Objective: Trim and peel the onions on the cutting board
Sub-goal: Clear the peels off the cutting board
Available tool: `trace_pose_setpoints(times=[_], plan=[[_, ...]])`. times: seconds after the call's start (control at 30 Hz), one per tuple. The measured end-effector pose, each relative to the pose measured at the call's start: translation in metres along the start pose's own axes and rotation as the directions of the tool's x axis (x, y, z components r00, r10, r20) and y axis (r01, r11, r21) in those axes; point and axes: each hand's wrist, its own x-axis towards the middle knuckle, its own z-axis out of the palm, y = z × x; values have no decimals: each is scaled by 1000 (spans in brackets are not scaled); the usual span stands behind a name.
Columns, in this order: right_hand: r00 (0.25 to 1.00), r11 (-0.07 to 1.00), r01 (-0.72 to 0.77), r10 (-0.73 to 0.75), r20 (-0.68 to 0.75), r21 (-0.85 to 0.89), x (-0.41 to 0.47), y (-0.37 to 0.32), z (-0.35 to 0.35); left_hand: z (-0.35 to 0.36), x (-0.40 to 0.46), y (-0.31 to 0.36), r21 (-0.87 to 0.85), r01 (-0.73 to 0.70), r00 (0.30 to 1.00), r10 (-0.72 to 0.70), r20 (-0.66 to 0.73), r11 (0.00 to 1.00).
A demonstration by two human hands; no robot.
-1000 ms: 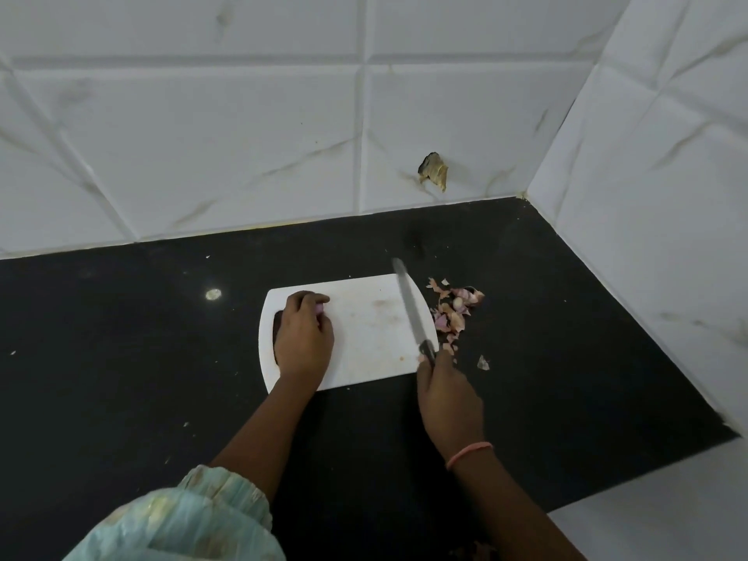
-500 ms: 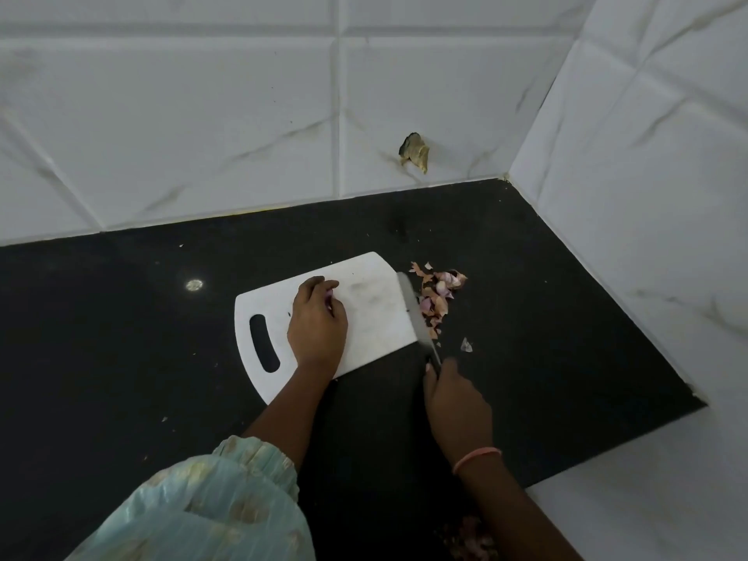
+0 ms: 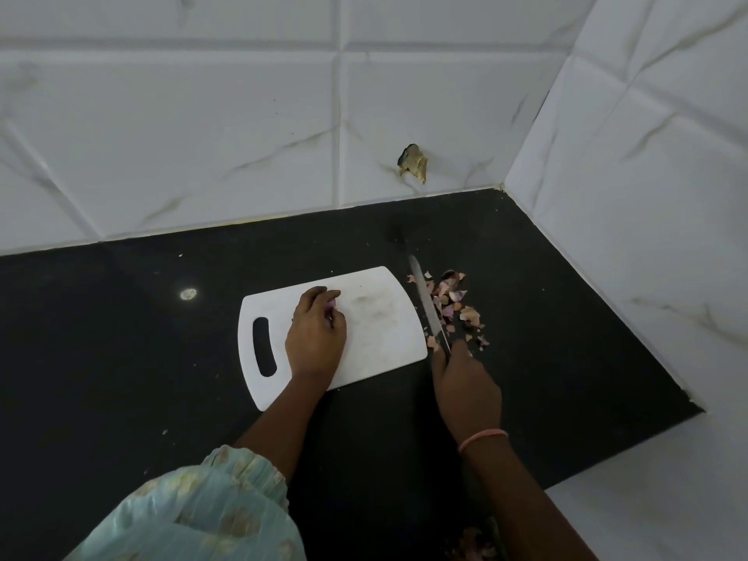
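On the black countertop (image 3: 121, 358) a small pale spot (image 3: 188, 293) sits at about nine o'clock from the white cutting board (image 3: 376, 338), which lies tilted near the middle of the view with its handle slot (image 3: 264, 347) at its nine o'clock end. A light green sleeve (image 3: 194, 516) fills the corner at seven o'clock. The left hand (image 3: 315, 334) rests on the board just beside the slot, its fingers curled over a small purple onion (image 3: 331, 315); only a sliver of the onion shows between the fingertips, so how much of its skin is on cannot be told. At three o'clock from the board, the knife (image 3: 427, 305) lies along the board's right edge, its blade pointing toward twelve o'clock and its tip past the board's far corner. The right hand (image 3: 465, 386), wearing a pink bracelet (image 3: 481, 439) at the wrist, is closed round the knife handle at about five o'clock from the board. Just beside the blade at its three o'clock side, a scatter of pink and tan onion peels (image 3: 457, 305) lies on the countertop. On the white tiled wall (image 3: 202, 135) at twelve o'clock there is a chipped brown hole (image 3: 413, 161).
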Motion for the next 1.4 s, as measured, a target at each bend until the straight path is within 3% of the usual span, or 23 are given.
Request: trace_pose_setpoints(times=[0.1, 0.27, 0.33, 0.47, 0.53, 0.63, 0.7, 0.87, 1.0, 1.1, 1.23, 1.4], plan=[[995, 995, 100, -100, 26, 9, -2, -11, 4, -2, 1, -1, -52, -3, 1000, 2, -12, 999], [948, 963, 268, -256, 187, -41, -3, -42, 22, -3, 0, 0, -69, 4, 1000, -5, -12, 998], [967, 976, 209, -199, 158, -53, 6, -35, 22, -4, 0, 1, -78, 13, 1000, -14, -11, 997], [996, 997, -79, 79, 47, 9, 25, -7, 7, -5, 0, 2, -77, 6, 1000, -6, -1, 997], [1000, 1000, 9, -9, 24, -3, 23, -11, 6, -5, 0, 3, -73, 13, 1000, -12, 4, 997], [956, 966, 258, -251, 154, -26, 4, -34, 20, -6, 1, 2, -68, 6, 1000, -5, 9, 998], [940, 956, 292, -280, 194, -37, -4, -35, 28, -6, 0, 1, -56, 3, 1000, -2, 12, 998], [997, 998, -56, 55, 59, 4, 14, -4, 14, -11, 1, -3, -25, -8, 1000, 9, 18, 1000], [995, 994, 101, -100, -27, 45, 5, -27, 14, -14, 1, -6, -37, -5, 1000, 5, 3, 999], [975, 971, 209, -217, 56, 115, -11, -54, 33, -15, 1, -6, -43, 13, 1000, -13, 1, 999], [970, 975, 194, -207, 126, 103, -21, -66, 49, -16, 2, -8, -32, 11, 1000, -10, 27, 999], [961, 952, 269, -254, -112, 150, -9, -28, 40, -16, 2, -7, -7, 12, 998, -12, 55, 1000]])
